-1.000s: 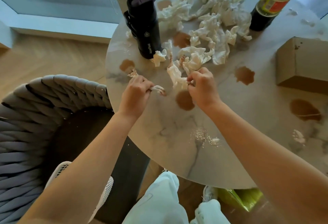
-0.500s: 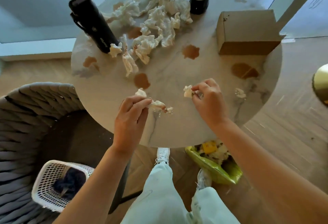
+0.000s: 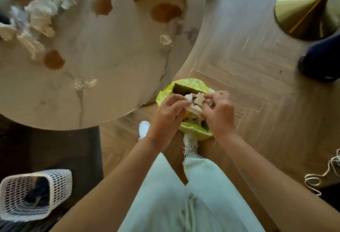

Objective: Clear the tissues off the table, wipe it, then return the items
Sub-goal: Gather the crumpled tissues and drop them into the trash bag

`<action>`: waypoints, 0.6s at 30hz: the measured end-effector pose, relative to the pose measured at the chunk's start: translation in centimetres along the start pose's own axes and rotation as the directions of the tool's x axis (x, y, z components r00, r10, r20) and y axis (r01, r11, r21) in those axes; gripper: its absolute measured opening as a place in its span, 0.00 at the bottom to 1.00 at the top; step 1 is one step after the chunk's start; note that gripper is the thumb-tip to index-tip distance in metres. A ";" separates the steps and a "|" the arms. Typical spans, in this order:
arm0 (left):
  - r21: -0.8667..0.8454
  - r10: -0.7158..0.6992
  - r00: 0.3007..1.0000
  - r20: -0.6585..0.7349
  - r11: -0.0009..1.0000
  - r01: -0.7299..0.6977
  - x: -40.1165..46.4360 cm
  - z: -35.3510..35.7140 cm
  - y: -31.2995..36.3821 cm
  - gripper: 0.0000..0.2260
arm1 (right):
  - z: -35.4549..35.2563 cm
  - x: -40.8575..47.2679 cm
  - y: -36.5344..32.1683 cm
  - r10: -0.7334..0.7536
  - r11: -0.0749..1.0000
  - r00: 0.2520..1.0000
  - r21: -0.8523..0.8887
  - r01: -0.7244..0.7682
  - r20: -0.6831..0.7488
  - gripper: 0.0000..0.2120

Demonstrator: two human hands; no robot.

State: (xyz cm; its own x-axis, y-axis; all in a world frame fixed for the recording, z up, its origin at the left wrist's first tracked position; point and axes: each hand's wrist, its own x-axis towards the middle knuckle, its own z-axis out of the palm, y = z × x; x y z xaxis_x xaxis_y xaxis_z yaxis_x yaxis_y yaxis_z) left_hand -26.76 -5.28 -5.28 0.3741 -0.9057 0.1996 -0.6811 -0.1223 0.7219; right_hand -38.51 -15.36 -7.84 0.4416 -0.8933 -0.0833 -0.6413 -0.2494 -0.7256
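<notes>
Both hands, left hand [image 3: 168, 115] and right hand [image 3: 219, 111], pinch tissues [image 3: 195, 101] over the bag [image 3: 195, 130] beside the counter [image 3: 110, 51] edge; scraps released off-centre may miss onto the floor [image 3: 257, 70].

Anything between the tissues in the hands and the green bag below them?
Nothing visible: left hand and right hand hold the tissues directly over the green bag, whose mouth is open.

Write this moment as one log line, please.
step: bin tissues | left hand: holds tissue | right hand: holds tissue | over: green bag | table: tissues, stains remain
</notes>
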 end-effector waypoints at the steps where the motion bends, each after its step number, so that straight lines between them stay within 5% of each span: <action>1: 0.014 -0.020 0.999 0.048 1.000 0.019 0.3 1.0 -0.6 0.08 | 0.3 0.3 1.0 0.057 0.998 0.998 -0.017 -0.056 0.012 0.07; 9: 0.151 -0.305 0.896 0.322 0.951 0.269 1.7 5.7 -4.6 0.19 | 2.1 2.5 5.8 0.405 0.913 0.869 -0.167 -0.371 0.284 0.21; 18: 0.143 -0.258 0.941 0.218 0.962 0.231 0.7 0.9 -3.6 0.16 | 0.2 2.8 2.0 0.296 0.955 0.926 -0.082 -0.284 0.234 0.17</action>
State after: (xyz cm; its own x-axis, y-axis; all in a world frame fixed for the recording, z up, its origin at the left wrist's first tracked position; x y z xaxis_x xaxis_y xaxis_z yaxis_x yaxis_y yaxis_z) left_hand -24.63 -5.79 -8.29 0.3908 -0.9093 -0.1427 -0.6591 -0.3847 0.6462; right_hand -38.44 -18.25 -9.72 0.3664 -0.8136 -0.4515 -0.7895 -0.0151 -0.6135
